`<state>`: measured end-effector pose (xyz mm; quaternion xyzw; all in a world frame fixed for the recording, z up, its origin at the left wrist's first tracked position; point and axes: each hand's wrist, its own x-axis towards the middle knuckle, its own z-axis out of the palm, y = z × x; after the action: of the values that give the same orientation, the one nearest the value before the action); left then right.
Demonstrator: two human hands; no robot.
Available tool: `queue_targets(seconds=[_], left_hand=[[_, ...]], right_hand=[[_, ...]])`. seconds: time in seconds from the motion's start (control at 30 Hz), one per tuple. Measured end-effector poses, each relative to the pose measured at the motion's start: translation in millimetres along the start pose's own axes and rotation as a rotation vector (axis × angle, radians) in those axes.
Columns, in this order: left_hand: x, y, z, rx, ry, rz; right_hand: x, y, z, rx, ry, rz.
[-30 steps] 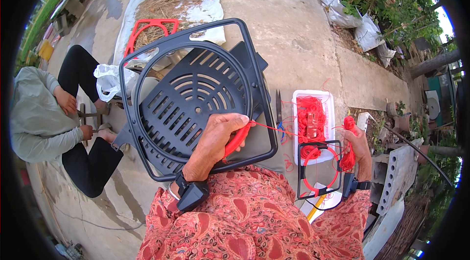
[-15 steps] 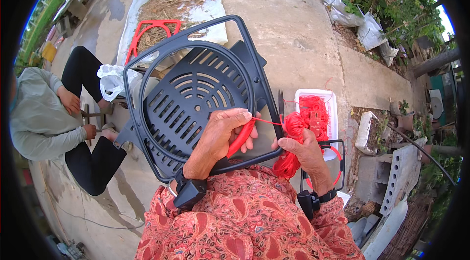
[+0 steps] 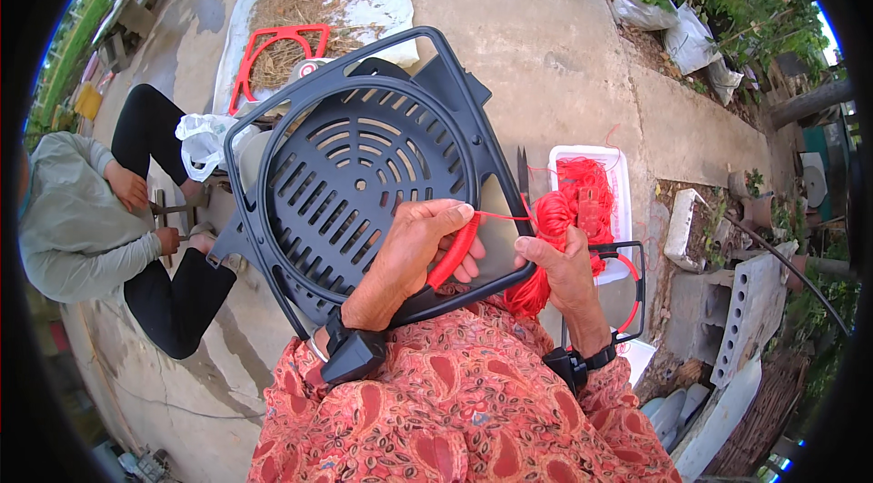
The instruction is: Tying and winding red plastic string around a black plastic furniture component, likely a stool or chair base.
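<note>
A dark grey metal frame (image 3: 452, 45), squarish with a round ring inside, leans across my lap. Red cord wraps a short part of the ring (image 3: 452, 256) on its near right side. My left hand (image 3: 414, 242) is closed around that wrapped part, thumb and forefinger pinching the cord (image 3: 503, 216). From there the strand runs taut towards my right hand (image 3: 566, 272), which is closed around a loose bundle of red cord (image 3: 552, 215) beside the frame's right corner. Its thumb lies near the frame's edge, and its inner fingers are hidden.
Behind the frame stands a dark slotted plastic seat (image 3: 318, 201). A white basket (image 3: 621, 201) of red cord stands right, near a smaller black frame (image 3: 641, 287). Scissors-like dark points (image 3: 522, 169) show beside it. At left sits another person (image 3: 86, 210); a red frame (image 3: 244, 74) lies beyond.
The large frame has shifted slightly against the slotted seat, and a round red-and-white thing now shows past its far edge. Both hands keep their hold on the cord.
</note>
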<state>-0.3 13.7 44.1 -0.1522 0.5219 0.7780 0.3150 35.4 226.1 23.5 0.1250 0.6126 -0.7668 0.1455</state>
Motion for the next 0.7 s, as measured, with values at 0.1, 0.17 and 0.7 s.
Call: queue_targets(seconds=[0.1,0.17,0.7], left_hand=[[-1.9,0.3,-2.3,0.009,-0.057,-0.027],[-2.3,-1.0,-0.6,0.015,-0.044,0.0],[-10.8,20.5,-26.8,0.187,0.24,0.424]], right_hand=[[-0.5,-1.7,1.7,-0.008,0.001,-0.001],[0.1,-2.7,3.4,-0.003,0.003,0.003],[1.1,-9.8,4.7,-0.2,-0.111,0.055]])
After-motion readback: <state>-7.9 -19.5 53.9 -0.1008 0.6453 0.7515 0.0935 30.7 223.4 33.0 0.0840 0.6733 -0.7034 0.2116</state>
